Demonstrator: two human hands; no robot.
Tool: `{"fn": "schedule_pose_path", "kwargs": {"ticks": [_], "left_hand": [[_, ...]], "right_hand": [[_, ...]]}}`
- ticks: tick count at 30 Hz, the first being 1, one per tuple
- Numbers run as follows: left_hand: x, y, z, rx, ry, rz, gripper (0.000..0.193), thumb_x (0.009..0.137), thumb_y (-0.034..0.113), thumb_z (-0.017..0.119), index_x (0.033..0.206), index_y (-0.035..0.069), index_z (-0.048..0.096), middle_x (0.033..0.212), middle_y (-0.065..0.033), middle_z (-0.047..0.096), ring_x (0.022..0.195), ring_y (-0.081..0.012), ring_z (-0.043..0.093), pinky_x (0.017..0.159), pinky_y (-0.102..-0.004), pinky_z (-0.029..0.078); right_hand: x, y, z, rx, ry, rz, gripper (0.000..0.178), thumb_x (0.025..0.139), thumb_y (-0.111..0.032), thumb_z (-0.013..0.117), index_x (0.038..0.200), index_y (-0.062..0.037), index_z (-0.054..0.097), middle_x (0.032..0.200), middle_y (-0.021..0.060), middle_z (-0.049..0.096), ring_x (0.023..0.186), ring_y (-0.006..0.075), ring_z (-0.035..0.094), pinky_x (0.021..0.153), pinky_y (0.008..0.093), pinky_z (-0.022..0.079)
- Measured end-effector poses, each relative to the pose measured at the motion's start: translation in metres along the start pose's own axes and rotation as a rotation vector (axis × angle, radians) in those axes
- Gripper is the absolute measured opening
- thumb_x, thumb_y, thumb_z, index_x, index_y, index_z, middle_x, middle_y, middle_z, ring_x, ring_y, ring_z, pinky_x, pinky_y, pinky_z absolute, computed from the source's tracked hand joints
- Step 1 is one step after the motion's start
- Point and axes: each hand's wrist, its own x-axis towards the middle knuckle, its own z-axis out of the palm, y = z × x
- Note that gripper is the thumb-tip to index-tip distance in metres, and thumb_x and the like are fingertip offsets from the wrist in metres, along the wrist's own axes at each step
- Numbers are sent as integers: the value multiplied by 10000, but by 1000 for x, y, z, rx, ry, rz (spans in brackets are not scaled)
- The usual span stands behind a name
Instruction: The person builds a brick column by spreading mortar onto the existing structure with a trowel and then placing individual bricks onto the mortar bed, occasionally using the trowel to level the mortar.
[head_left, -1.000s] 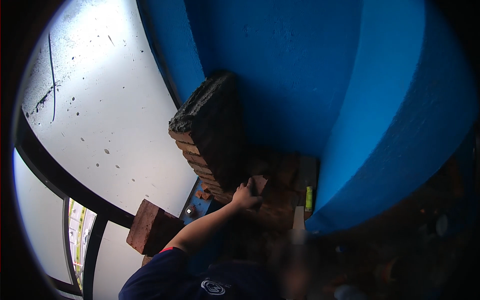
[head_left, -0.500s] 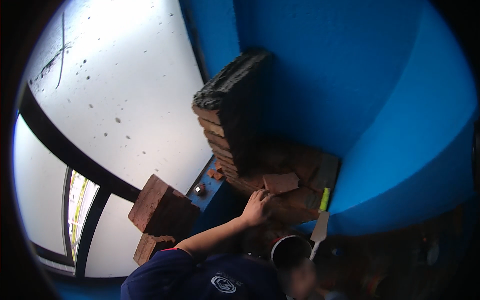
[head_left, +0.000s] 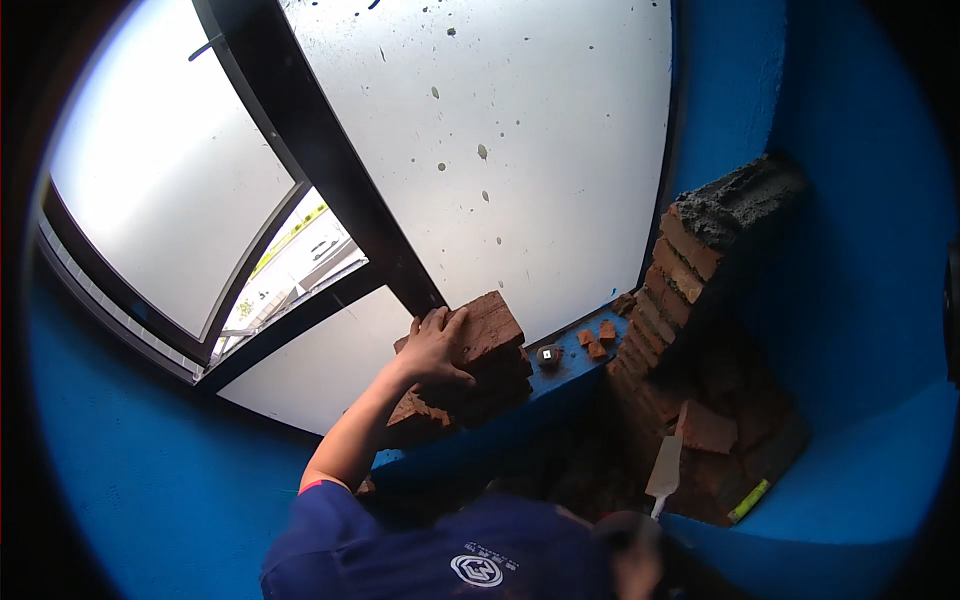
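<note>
My left hand grips the top brick of a small stack on the blue window ledge, fingers over its far side and thumb on the near side. Low in the picture, my right hand is blurred and dark; it holds a trowel by the handle, pale blade pointing up. Beyond the blade, a loose brick lies on the lower brickwork. To the right stands a brick wall with grey mortar spread along its top.
Small brick pieces and a round dark object sit on the blue ledge. A yellow-green bar rests at the brickwork's near right edge. Frosted window panes rise behind the ledge, and blue walls close in the right.
The view has swung left. My left hand has moved from beside the loose brick on the brickwork to the ledge stack and taken hold of its top brick. The trowel stays with my right hand.
</note>
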Motion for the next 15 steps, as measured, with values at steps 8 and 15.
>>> {"fn": "schedule_pose_path", "kwargs": {"ticks": [8, 15], "left_hand": [[9, -12, 12, -14, -54, -1, 1174, 550, 401, 801, 1523, 170, 187, 1459, -227, 291, 1373, -397, 269, 1135, -498, 233], [8, 13, -3, -76, -39, -125, 1145, 500, 360, 830, 1482, 139, 285, 1384, -218, 404, 1324, -371, 362, 1108, -482, 302]], "right_hand": [[6, -8, 8, 31, -13, 4, 400, 900, -143, 675, 1260, -14, 557, 840, 44, 612, 733, 119, 568, 671, 278, 477], [-8, 6, 3, 72, 47, 50, 399, 900, -143, 676, 1258, -13, 559, 839, 44, 613, 728, 120, 569, 667, 279, 476]]}}
